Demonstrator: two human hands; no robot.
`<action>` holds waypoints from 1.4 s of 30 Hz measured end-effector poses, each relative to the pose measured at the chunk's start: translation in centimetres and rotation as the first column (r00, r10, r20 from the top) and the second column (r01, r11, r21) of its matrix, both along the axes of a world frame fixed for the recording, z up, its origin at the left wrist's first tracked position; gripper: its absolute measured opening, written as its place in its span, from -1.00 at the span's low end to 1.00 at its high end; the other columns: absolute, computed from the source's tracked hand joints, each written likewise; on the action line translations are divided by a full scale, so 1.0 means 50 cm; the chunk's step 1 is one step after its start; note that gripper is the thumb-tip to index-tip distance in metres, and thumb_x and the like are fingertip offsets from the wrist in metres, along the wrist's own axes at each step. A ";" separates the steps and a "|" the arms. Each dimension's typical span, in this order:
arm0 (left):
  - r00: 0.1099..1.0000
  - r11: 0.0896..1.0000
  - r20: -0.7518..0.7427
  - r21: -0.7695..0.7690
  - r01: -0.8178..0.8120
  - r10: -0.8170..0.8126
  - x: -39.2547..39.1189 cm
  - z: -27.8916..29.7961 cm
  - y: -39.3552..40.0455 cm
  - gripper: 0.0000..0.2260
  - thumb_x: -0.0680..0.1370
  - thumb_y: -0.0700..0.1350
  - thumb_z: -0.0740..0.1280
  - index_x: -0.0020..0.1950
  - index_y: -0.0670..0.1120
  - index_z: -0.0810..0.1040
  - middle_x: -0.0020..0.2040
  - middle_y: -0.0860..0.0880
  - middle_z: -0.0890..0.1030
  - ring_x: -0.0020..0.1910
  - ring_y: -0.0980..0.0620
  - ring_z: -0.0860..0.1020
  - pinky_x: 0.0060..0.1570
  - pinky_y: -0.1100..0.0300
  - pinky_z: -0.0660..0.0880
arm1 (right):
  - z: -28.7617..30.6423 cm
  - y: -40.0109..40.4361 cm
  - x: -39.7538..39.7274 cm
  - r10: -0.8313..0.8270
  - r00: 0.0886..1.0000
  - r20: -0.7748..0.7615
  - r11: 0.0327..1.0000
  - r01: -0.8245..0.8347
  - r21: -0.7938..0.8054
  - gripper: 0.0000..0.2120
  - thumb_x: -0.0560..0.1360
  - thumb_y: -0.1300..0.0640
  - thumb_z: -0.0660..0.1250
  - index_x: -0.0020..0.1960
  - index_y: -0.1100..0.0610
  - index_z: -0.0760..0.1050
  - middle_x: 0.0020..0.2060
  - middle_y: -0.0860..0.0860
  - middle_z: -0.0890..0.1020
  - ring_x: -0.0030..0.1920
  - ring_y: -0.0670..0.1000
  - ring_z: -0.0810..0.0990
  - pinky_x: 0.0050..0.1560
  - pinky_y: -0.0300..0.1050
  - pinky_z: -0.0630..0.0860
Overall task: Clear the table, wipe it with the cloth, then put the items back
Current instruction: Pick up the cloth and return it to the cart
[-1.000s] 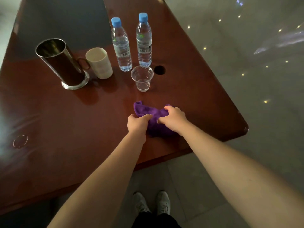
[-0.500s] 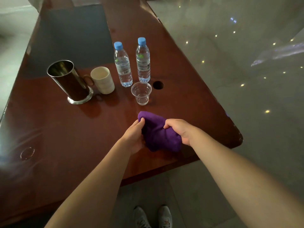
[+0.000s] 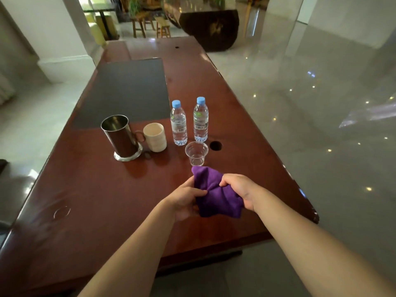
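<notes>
A purple cloth [image 3: 216, 194] is bunched between both my hands, just above the glossy red-brown table [image 3: 96, 189]. My left hand [image 3: 184, 200] pinches its left side and my right hand [image 3: 242, 189] grips its right side. Beyond the cloth stands a clear plastic cup [image 3: 196, 153]. Two water bottles [image 3: 179, 123] [image 3: 200, 120] with blue caps stand behind the cup. To their left sit a cream mug [image 3: 154, 137] and a tall metal jug [image 3: 121, 138].
A dark grey mat [image 3: 128, 88] covers the table's middle. A round cable hole [image 3: 215, 145] lies right of the cup. A faint ring mark [image 3: 62, 212] shows at the near left. Shiny tiled floor [image 3: 310, 103] lies to the right; wooden stools [image 3: 150, 26] stand far behind.
Both hands have lifted the cloth off the table and gathered it between them. The view has tilted up, so more of the table and the room behind shows.
</notes>
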State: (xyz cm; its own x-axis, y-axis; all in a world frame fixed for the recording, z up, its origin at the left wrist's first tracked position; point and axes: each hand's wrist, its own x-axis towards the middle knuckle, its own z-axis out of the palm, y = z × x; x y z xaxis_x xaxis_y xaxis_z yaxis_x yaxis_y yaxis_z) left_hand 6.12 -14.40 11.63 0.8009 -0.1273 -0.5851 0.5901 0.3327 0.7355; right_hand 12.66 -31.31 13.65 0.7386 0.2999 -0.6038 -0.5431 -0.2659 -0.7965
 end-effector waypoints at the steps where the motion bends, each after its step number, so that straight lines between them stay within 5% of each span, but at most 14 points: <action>1: 1.000 1.000 0.005 0.009 -0.010 0.010 -0.002 0.004 0.001 -0.48 0.55 -0.36 0.28 0.30 0.23 0.45 0.25 -0.03 0.58 0.14 -0.17 0.61 -0.13 -0.06 0.60 | 0.002 0.003 0.001 0.004 1.000 0.011 1.000 -0.004 -0.001 -0.95 0.33 0.27 0.28 -0.23 0.17 0.50 -0.26 0.14 0.57 -0.18 0.12 0.55 -0.20 -0.08 0.44; 10: 0.991 0.992 0.037 0.032 -0.126 0.125 -0.046 0.027 0.057 -0.50 0.56 -0.38 0.23 0.20 0.24 0.48 0.19 0.01 0.61 0.07 -0.13 0.62 -0.15 -0.05 0.61 | 0.005 0.080 0.000 0.109 0.993 0.036 0.994 -0.110 0.015 -0.91 0.36 0.27 0.27 -0.16 0.19 0.53 -0.23 0.15 0.60 -0.17 0.12 0.56 -0.16 -0.07 0.46; 14: 0.970 0.969 0.070 0.061 -0.237 0.233 -0.095 0.043 0.116 -0.47 0.55 -0.39 0.22 0.29 0.22 0.44 0.25 -0.03 0.59 0.07 -0.14 0.61 -0.18 -0.02 0.59 | 0.009 0.168 -0.010 0.184 0.983 0.020 0.982 -0.184 0.049 -0.92 0.39 0.29 0.26 -0.22 0.17 0.51 -0.30 0.14 0.62 -0.27 0.10 0.59 -0.22 -0.12 0.50; 26: 0.844 0.841 0.121 0.087 -0.533 0.523 -0.299 0.094 0.411 -0.34 0.52 -0.43 0.25 0.47 0.18 0.28 0.32 -0.02 0.49 0.18 -0.16 0.56 -0.12 -0.09 0.60 | 0.050 0.541 -0.132 0.522 0.851 0.056 0.844 -0.525 0.115 -0.89 0.45 0.28 0.22 -0.07 0.23 0.50 -0.17 0.20 0.58 -0.16 0.16 0.57 -0.11 -0.04 0.51; 30: 0.767 0.756 0.183 0.141 -0.639 0.615 -0.388 0.118 0.497 -0.41 0.53 -0.45 0.22 0.34 0.19 0.36 0.18 -0.01 0.56 0.05 -0.13 0.61 0.01 -0.14 0.52 | 0.064 0.673 -0.197 0.618 0.784 0.048 0.770 -0.617 0.161 -0.90 0.46 0.30 0.19 -0.14 0.22 0.48 -0.24 0.18 0.57 -0.28 0.10 0.57 -0.28 -0.14 0.54; 36: 0.581 0.560 0.239 0.156 -0.813 0.778 -0.589 0.141 0.624 -0.34 0.52 -0.49 0.16 0.48 0.11 0.29 0.32 -0.15 0.51 0.11 -0.21 0.54 -0.12 -0.02 0.49 | 0.086 0.887 -0.367 0.800 0.596 0.076 0.579 -0.798 0.169 -0.89 0.44 0.28 0.20 -0.10 0.23 0.50 -0.18 0.22 0.60 -0.18 0.16 0.58 -0.10 -0.01 0.53; 42: 0.345 0.331 0.238 0.094 -0.939 0.908 -0.780 0.161 0.704 -0.33 0.51 -0.49 0.14 0.46 0.13 0.33 0.28 -0.05 0.55 -0.04 -0.10 0.65 -0.25 0.02 0.58 | 0.119 1.048 -0.552 0.919 0.374 0.128 0.356 -0.923 0.143 -0.85 0.40 0.22 0.25 -0.05 0.21 0.51 -0.15 0.22 0.59 -0.11 0.19 0.55 -0.02 0.07 0.50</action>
State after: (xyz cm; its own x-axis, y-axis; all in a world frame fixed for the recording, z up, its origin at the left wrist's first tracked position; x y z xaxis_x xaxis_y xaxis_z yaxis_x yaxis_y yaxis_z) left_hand -32.89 20.78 19.68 0.3914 0.8347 -0.3874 -0.1038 0.4583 0.8827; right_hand -14.97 21.07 19.59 -0.0527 0.8888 -0.4553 -0.0262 -0.4570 -0.8891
